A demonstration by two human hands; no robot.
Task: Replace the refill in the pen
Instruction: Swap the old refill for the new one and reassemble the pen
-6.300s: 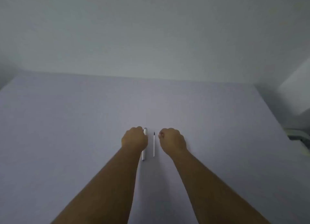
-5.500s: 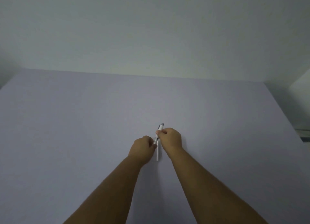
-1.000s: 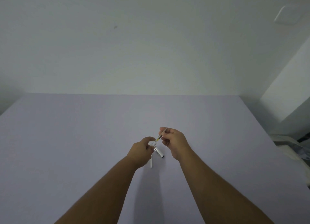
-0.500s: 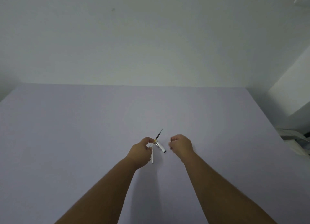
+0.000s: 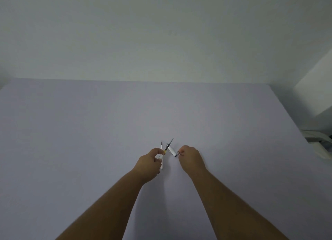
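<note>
My left hand [image 5: 149, 163] is closed on the lower end of the pen's old refill [image 5: 168, 146], a dark thin rod with a yellow ring, which points up and to the right. A white spare refill [image 5: 161, 147] with a dark tip lies on the table just left of it, partly hidden by my left fingers. A short white pen barrel [image 5: 172, 151] lies on the table between my hands. My right hand [image 5: 190, 159] is closed, pinching a small pen part [image 5: 179, 152] at its fingertips, too small to identify.
The pale lavender table [image 5: 89, 132] reaches a plain wall at the back. Its right edge runs diagonally at the right, with white clutter [image 5: 318, 139] and a white block [image 5: 316, 92] beyond it.
My right hand has let go of the refill's tip and drawn back to the right with a small part in its fingers. The left hand still holds the refill, and the view has tilted down a little.
</note>
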